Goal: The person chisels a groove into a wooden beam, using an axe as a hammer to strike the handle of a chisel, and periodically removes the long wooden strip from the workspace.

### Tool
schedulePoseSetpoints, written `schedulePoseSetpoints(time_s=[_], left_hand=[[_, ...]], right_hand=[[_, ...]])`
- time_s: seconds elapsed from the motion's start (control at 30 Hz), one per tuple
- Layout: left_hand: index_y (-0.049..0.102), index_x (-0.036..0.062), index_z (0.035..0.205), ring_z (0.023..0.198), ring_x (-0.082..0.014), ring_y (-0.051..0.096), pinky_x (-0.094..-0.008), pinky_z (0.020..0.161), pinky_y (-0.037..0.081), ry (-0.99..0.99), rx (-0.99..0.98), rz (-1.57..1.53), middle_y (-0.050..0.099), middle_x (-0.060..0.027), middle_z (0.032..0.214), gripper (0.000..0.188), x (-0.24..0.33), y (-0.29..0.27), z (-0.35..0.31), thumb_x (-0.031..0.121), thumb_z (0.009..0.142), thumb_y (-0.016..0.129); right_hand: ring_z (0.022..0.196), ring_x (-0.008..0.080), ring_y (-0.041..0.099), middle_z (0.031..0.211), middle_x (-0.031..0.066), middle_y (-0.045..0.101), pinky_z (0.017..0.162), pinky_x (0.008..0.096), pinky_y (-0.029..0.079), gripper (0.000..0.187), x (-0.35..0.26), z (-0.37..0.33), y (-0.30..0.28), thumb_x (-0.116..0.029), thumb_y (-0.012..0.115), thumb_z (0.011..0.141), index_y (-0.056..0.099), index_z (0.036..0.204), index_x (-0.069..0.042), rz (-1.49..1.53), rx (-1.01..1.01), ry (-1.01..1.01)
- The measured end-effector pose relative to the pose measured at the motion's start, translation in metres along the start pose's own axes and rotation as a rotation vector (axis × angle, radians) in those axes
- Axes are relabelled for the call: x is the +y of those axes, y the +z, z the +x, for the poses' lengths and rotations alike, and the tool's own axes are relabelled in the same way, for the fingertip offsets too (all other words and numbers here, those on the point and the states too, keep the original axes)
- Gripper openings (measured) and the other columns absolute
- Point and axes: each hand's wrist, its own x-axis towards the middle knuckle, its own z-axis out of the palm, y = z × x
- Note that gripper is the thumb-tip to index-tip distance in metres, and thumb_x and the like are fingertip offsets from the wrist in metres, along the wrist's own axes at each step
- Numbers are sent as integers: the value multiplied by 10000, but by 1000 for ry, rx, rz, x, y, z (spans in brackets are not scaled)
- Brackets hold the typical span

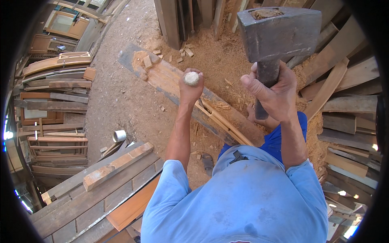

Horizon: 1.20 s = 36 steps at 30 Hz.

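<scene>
My right hand (275, 92) grips the short dark handle of a heavy mallet (279, 34), raised at the upper right with its big grey, block-shaped head up. Farther left and lower, my left hand (191, 87) is wrapped around what looks like a chisel (191, 78). Only the pale round butt of its handle shows; the blade is hidden below the fist. Under the left hand a long plank (168, 77) lies slantwise on the ground. A narrow, light wooden strip (227, 123) rests along the plank, its near end reaching my lap.
Wood chips (187, 52) and sawdust cover the ground around the plank. Boards (168, 24) stand upright ahead, and more lumber (344, 81) leans at the right. Stacked planks (117, 166) lie at the lower left, near a white cup (119, 135). A sandal (207, 163) lies beside me.
</scene>
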Motion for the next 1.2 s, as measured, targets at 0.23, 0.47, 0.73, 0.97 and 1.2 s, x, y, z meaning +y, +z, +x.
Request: schedulePoseSetpoints(time_s=[0.23,0.47,0.73,0.97,1.2], left_hand=[[639,51,944,577,-78,592,-258,530,475,15,-6,16,615,9,697,72,3,-1,2,90,954,699],[691,14,977,836,-147,683,-312,734,534,130,12,18,714,-73,856,136,28,11,-11,35,854,746],[668,11,978,839,-127,665,-313,744,539,-114,52,24,696,-53,864,153,-18,-6,-37,51,865,762],[668,32,1085,944,-202,673,-355,823,543,182,-29,161,698,-58,987,212,-21,-26,-51,74,889,738],[630,48,1245,1011,-276,685,-400,896,540,172,-49,336,701,-109,1128,481,-51,-7,-70,100,802,809]], right_hand=[[756,69,591,833,-19,621,673,259,509,265,0,2,3,-147,848,882,648,1020,-42,-54,14,-29],[763,278,674,808,162,680,686,434,519,320,50,10,41,-239,773,887,668,1076,-3,-382,-195,114],[805,425,688,840,222,701,713,491,531,328,37,11,25,-234,753,852,660,1078,-14,-391,-301,107],[784,364,704,818,206,702,718,473,543,345,75,14,55,-207,733,847,675,1127,-16,-554,-373,-186],[746,282,682,783,173,673,728,453,538,348,70,8,53,-149,676,848,686,1168,-13,-653,-666,175]])
